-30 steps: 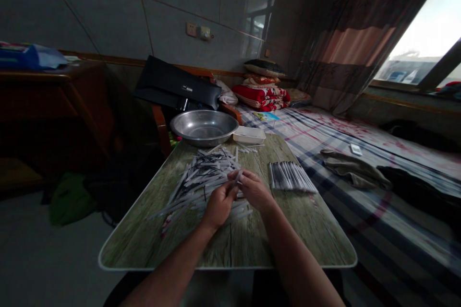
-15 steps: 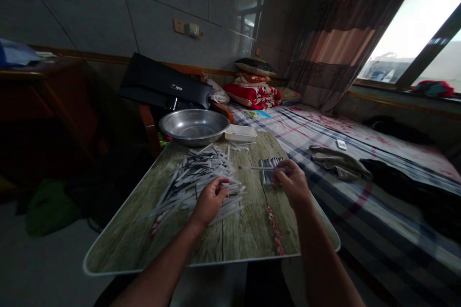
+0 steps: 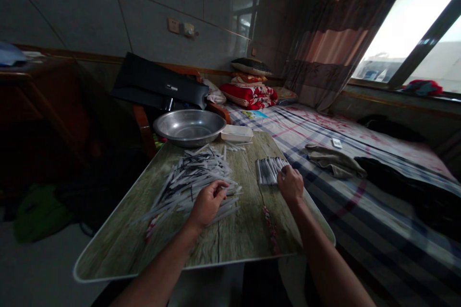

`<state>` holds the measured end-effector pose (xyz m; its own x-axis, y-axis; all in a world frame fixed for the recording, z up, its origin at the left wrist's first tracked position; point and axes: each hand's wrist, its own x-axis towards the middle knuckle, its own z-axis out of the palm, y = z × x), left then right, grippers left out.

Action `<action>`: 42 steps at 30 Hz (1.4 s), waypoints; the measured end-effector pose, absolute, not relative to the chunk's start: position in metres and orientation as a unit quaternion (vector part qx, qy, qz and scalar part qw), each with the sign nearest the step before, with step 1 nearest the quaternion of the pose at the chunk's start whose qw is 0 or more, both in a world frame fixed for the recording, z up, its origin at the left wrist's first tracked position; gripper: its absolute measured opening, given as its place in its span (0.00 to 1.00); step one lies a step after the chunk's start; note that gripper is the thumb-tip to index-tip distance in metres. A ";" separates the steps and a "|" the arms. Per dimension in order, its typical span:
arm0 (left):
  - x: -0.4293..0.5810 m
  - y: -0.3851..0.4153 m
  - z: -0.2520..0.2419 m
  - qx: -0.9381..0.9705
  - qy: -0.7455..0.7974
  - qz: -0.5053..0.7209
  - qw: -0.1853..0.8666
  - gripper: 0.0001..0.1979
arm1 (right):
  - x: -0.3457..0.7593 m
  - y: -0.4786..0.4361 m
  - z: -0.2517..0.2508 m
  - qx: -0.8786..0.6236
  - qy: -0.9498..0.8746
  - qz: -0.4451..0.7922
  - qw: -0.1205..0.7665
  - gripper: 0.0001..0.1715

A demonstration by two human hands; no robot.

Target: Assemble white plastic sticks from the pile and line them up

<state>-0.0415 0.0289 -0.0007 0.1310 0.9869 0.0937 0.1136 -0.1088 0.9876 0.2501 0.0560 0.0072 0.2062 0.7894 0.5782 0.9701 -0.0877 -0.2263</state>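
Note:
A loose heap of thin white and dark strips [image 3: 194, 177] covers the left middle of a wood-grain tabletop [image 3: 241, 230]. My left hand [image 3: 207, 201] rests on the heap's near right edge with its fingers curled, pinching at the strips. To the right, a neat row of the same strips [image 3: 268, 169] lies side by side. My right hand [image 3: 291, 183] sits on the near end of that row, fingers bent down onto it; what they hold, if anything, is hidden.
A steel basin [image 3: 189, 127] and a small white tray [image 3: 236, 132] stand at the table's far edge. A black case [image 3: 158, 84] leans on a chair behind. A checked bed [image 3: 360, 172] with folded blankets [image 3: 248, 93] runs along the right, below a curtained window.
My hands were together over the heap holding one strip. The right hand carried it right to the neat row and now rests on it; the left stayed at the heap.

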 end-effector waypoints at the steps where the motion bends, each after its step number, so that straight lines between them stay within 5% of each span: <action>1: -0.042 0.029 -0.002 0.589 0.471 0.459 0.468 0.11 | 0.249 0.058 0.006 -0.722 -0.613 -0.164 0.276 0.05; 11: -0.044 0.030 -0.001 0.592 0.468 0.465 0.463 0.12 | 0.241 0.058 0.001 -0.767 -0.599 -0.166 0.162 0.10; 25: -0.043 0.028 0.000 0.609 0.462 0.464 0.447 0.11 | 0.226 0.052 0.009 -0.780 -0.600 -0.139 0.110 0.17; 33: -0.043 0.029 0.000 0.582 0.455 0.517 0.432 0.09 | 0.213 0.053 0.019 -0.761 -0.611 -0.135 0.169 0.15; 42: -0.058 0.037 0.008 0.405 0.456 0.689 0.393 0.11 | 0.132 0.084 0.027 -0.634 -0.743 0.059 0.207 0.08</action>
<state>-0.0584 0.0366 0.0076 -0.3643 0.9098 0.1990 -0.1716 -0.2756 0.9458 0.1317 0.0842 0.0265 -0.1097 0.9661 0.2336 0.9176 0.1887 -0.3499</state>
